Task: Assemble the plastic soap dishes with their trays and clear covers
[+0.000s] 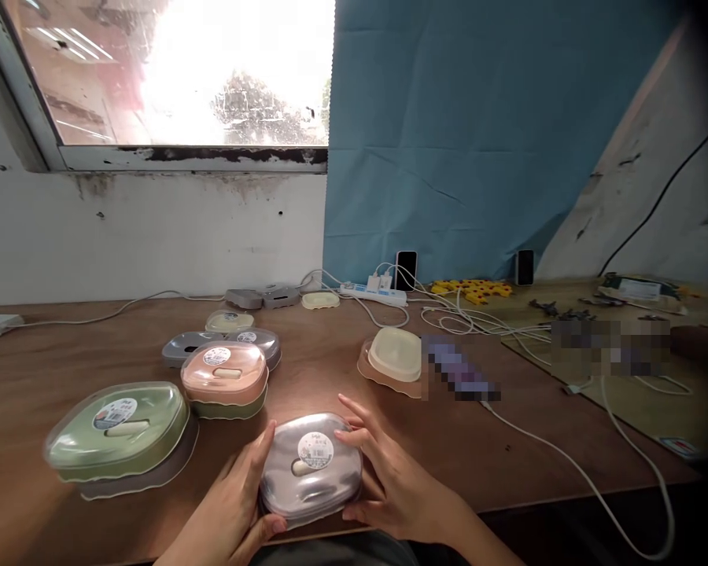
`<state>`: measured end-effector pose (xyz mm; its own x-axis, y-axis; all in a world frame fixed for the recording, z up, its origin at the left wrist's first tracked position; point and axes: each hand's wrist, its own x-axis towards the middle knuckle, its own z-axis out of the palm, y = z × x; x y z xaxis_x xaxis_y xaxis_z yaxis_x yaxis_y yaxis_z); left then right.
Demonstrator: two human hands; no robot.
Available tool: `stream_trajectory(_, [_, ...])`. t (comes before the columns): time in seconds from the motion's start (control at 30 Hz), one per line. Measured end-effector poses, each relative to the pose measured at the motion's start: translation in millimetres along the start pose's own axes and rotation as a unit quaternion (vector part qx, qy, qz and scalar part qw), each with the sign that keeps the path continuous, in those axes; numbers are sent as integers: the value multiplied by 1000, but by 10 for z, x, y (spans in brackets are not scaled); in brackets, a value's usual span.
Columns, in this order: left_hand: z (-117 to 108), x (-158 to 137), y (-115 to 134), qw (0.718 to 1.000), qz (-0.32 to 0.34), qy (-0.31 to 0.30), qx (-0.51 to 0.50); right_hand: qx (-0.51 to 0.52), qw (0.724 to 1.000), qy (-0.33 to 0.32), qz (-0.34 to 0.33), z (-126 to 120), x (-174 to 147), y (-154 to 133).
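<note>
Left hand [236, 487] and right hand [398, 475]: clasping grey lidded box [311, 479] between them. Green box [123, 436]: at left, on desk [448, 448].

Worn room, apparently a small workshop, stained white wall [171, 244], speckled window [265, 102] with peeling frame [182, 159], blue cloth [477, 157] hung beside it, long brown table [442, 448], power strip [383, 296], trailing white cables [531, 431].
</note>
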<state>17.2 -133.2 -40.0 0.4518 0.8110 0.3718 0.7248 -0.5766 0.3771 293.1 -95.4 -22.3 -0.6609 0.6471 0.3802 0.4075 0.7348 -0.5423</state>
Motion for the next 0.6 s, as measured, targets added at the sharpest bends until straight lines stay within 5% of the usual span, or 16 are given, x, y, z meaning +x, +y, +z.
stream_trajectory(0.2, [101,22,-63,998,-54,30,16,-111,990,87,3,55,9,4])
stream_trajectory(0.33, [56,28,-49,996,-26,11,83,-149,977,154,-19,51,20,-30])
stream_trajectory(0.6, [-51,50,3,995,3,19,102,-70,995,15,-72,4,38,-87])
